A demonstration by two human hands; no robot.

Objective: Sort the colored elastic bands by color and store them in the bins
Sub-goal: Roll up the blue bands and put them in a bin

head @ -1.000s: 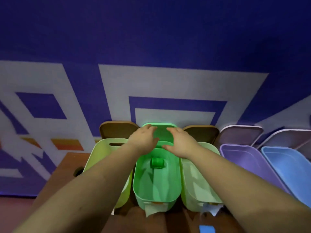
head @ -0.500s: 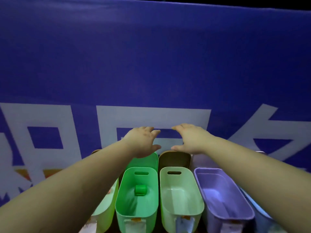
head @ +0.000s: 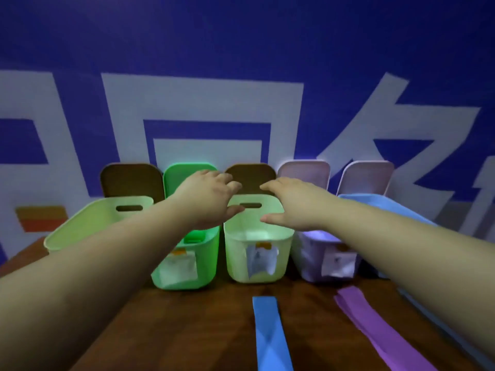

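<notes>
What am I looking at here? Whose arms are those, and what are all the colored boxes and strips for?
The camera sits on a person's head and looks forward and down, so you see their own two arms reaching out. The left hand and right hand are both open, and neither holds anything. They hover above a row of plastic bins on a wooden table: a yellow-green bin, a bright green bin, a pale green bin, a purple bin and a blue bin. Lids lean against the blue wall behind the bins. Nearer the person lie two stretchy bands, a blue band and a purple band. The job is to put each band into a bin by color.
</notes>
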